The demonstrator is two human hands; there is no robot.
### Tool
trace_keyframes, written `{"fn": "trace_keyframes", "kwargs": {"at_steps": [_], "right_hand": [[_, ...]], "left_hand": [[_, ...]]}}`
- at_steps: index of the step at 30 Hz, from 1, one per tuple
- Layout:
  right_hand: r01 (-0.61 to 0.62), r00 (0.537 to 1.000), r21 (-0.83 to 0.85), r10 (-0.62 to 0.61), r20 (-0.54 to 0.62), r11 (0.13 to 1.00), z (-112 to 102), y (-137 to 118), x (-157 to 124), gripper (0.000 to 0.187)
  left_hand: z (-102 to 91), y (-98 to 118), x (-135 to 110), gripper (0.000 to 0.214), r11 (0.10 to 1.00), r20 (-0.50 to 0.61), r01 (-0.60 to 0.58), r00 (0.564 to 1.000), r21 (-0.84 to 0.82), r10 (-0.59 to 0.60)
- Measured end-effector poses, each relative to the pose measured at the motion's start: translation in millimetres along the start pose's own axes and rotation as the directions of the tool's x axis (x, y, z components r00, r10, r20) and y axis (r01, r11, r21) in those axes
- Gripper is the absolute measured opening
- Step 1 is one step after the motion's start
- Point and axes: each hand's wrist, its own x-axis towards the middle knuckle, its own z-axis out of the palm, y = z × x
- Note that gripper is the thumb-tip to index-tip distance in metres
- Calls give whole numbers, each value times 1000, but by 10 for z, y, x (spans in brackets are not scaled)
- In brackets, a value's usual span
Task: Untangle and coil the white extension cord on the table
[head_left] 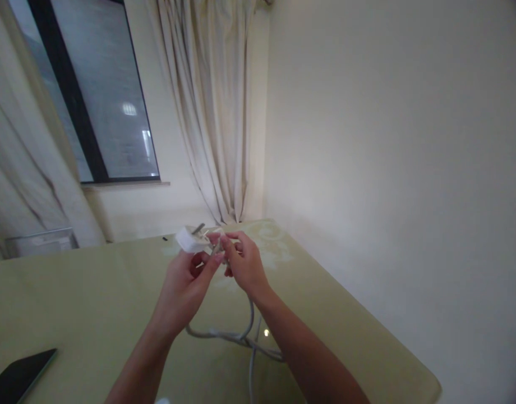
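A white power plug [189, 239] with metal prongs is held up above the table in my left hand [186, 286], whose fingers are closed round it. My right hand [244, 262] is beside it, fingers pinched on the grey cable [218, 246] just behind the plug. The rest of the grey cable [236, 336] hangs down between my forearms and lies in loops on the pale green table [93, 303].
A dark flat device [18, 375], like a phone or tablet, lies at the table's near left corner. The table's right edge [367, 311] runs close to a plain wall. Curtains [211, 106] and a window [102, 95] stand behind the table's far edge.
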Motion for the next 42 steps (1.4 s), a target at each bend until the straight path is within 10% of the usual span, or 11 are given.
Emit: {"fn": "trace_keyframes", "kwargs": {"at_steps": [7,16,23,31,37,42], "right_hand": [[350,930,-494,-231,285,796,-95,-167,-64,32],[432,902,-779,-203,381,455,-12,-67,-122,41],[540,839,-685,-248,484,489,-66,-95,-121,35],[590,805,-677,-251,538,441,-67,-104,-132,22],[805,563,-580,-464,684,122,-65,-94,-175,34],[839,470,-543,-466,749,-26,-100,-116,-194,32]], "left_hand": [[-95,31,-18,30,907,-39,-232,964,351,261],[-324,-50,6,22,605,114,-489,828,629,549],[-446,-36,67,23,765,170,-408,911,498,376],[-430,-62,99,30,810,-153,-144,949,569,276],[-457,-133,113,34,944,-223,152,971,292,-87],[-471,-211,102,37,951,-207,308,928,-36,-309]]}}
